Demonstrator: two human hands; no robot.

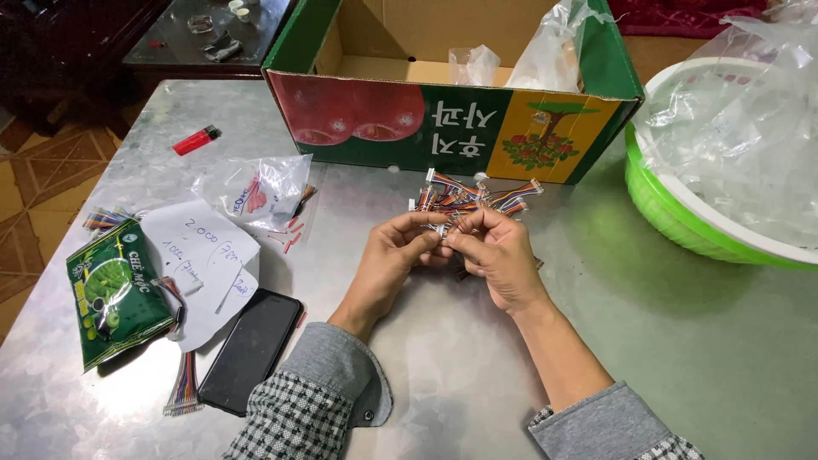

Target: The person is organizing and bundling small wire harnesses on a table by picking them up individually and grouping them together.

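Observation:
My left hand (392, 255) and my right hand (494, 251) meet over the middle of a metal table (665, 341). Together their fingertips pinch a small multicoloured wire cable with white connectors (445, 228). Just behind my fingers lies a pile of the same short coloured cables (477, 198). Both sleeves are grey with checked cuffs.
A cardboard fruit box (443, 119) with clear bags inside stands at the back. A green basin (682, 213) lined with plastic sits at the right. Left of my hands lie a black phone (251, 349), a paper note (204, 255), a green snack packet (115, 294), a clear bag (264, 192), a red lighter (196, 140) and more cables (183, 388).

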